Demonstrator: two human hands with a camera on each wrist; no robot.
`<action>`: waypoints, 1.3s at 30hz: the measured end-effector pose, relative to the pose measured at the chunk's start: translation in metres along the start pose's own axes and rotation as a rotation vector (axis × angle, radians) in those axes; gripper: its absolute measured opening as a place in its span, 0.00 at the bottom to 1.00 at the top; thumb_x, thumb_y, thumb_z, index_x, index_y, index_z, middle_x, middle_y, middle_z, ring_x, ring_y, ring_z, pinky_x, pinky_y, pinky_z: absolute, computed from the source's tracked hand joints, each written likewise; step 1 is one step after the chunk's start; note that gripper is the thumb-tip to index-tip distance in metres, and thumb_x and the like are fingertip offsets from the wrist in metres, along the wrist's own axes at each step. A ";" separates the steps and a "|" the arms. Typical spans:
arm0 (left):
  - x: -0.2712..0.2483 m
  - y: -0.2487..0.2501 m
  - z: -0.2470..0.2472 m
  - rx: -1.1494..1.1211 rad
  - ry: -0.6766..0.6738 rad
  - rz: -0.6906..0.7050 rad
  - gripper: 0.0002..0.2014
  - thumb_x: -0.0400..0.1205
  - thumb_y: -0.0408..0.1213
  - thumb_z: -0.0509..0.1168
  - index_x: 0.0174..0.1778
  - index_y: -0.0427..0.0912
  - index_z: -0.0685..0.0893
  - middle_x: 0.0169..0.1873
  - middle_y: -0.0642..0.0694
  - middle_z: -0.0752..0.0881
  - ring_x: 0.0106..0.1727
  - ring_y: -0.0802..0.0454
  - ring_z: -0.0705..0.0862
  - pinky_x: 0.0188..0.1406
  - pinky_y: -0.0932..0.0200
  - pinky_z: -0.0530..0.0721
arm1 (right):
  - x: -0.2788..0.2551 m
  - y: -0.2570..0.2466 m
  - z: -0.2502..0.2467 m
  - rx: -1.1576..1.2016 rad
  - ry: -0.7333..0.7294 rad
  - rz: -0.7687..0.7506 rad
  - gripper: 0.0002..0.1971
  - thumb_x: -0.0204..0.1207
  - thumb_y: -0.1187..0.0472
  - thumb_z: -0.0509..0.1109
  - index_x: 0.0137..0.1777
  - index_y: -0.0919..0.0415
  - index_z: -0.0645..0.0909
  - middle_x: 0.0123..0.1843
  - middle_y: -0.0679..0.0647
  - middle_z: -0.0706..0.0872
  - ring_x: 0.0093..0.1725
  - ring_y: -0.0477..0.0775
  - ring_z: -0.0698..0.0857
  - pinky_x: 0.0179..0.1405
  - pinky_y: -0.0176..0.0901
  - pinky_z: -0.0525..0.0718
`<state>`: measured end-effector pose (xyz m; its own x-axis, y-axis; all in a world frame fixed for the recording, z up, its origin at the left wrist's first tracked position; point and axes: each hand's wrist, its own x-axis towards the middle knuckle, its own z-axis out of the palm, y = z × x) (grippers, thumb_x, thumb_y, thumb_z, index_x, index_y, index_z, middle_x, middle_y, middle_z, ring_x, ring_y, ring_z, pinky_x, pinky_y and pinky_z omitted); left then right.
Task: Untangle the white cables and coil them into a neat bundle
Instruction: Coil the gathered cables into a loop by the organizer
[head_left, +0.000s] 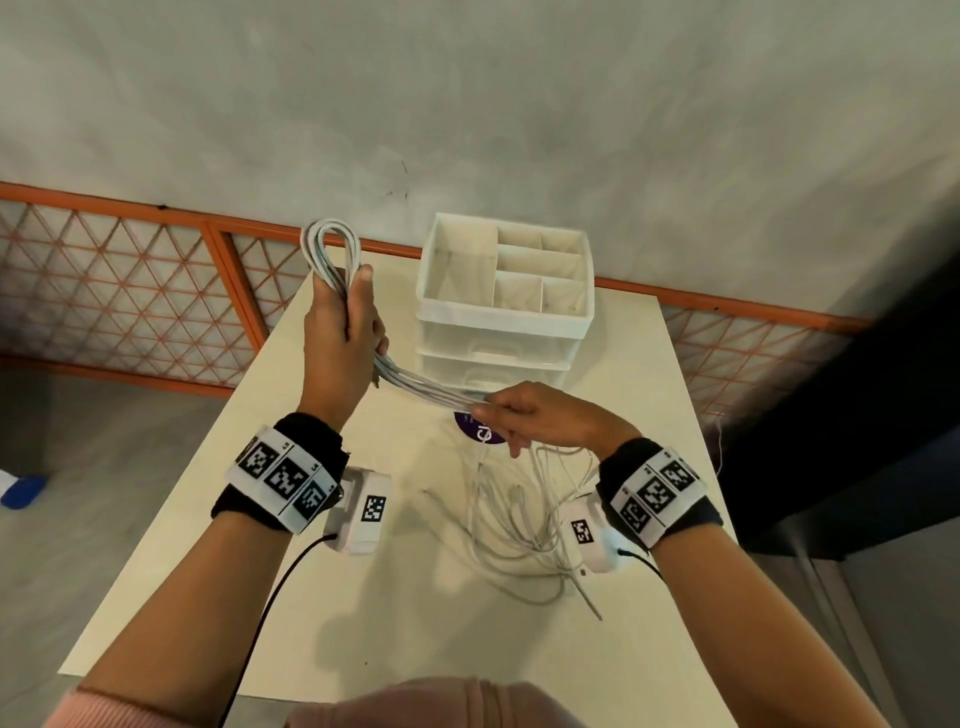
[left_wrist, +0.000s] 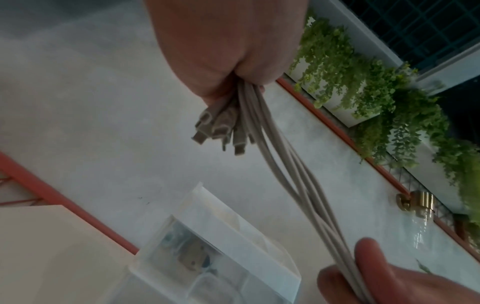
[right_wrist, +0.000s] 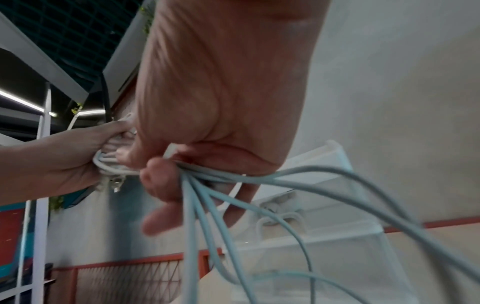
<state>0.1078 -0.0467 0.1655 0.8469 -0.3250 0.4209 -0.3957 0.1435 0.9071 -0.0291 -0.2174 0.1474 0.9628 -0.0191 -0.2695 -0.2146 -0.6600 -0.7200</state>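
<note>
- My left hand (head_left: 347, 332) is raised over the far left part of the table (head_left: 249, 519), fingers (head_left: 363, 291) clamped round a folded bunch of the white cables (head_left: 332, 249); the loop sticks up above the fist and the plug ends (left_wrist: 215, 129) poke out below it (clear in the left wrist view).
- My right hand (head_left: 540, 415) is lower, near mid-table, fingers pinched together on the same strands, which run taut between the two hands.
- The rest of the cables hang from the right hand into a loose tangle (head_left: 519, 525) lying on the table under it.
- Table is a plain cream top; a purple round sticker (head_left: 480, 434) shows partly beneath the right hand.
- White drawer organizer (head_left: 506, 296) stands at the far edge, open top split into compartments, two translucent drawers below.
- Room: grey plaster wall (head_left: 467, 104) behind, orange lattice railing (head_left: 130, 291) along its base, grey floor, a blue object (head_left: 23, 491) on the floor far left.
- Green trailing plants (left_wrist: 389, 107) hang along a ledge in the left wrist view.
</note>
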 end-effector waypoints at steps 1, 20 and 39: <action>0.000 -0.001 -0.001 0.007 -0.002 -0.002 0.09 0.87 0.43 0.53 0.51 0.40 0.71 0.18 0.56 0.70 0.22 0.55 0.69 0.24 0.57 0.74 | -0.003 0.004 -0.003 0.009 -0.007 0.010 0.22 0.82 0.43 0.58 0.29 0.53 0.73 0.23 0.42 0.76 0.29 0.49 0.83 0.41 0.39 0.78; -0.026 0.017 0.034 -0.029 -0.506 -0.277 0.13 0.88 0.44 0.52 0.39 0.41 0.67 0.21 0.54 0.69 0.21 0.58 0.68 0.21 0.62 0.71 | -0.025 -0.073 -0.025 -0.205 0.348 -0.310 0.10 0.75 0.60 0.73 0.47 0.62 0.75 0.43 0.54 0.89 0.43 0.54 0.88 0.45 0.54 0.85; -0.036 0.036 0.036 -0.163 -0.761 -0.362 0.16 0.88 0.45 0.54 0.48 0.33 0.74 0.23 0.48 0.71 0.20 0.53 0.65 0.29 0.54 0.81 | -0.040 -0.063 -0.047 -0.154 0.377 -0.145 0.24 0.57 0.46 0.84 0.41 0.53 0.72 0.23 0.47 0.78 0.24 0.45 0.72 0.27 0.39 0.70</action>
<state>0.0498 -0.0635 0.1829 0.4192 -0.9071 0.0387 -0.0411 0.0236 0.9989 -0.0460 -0.2105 0.2339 0.9798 -0.1725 0.1008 -0.0733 -0.7797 -0.6218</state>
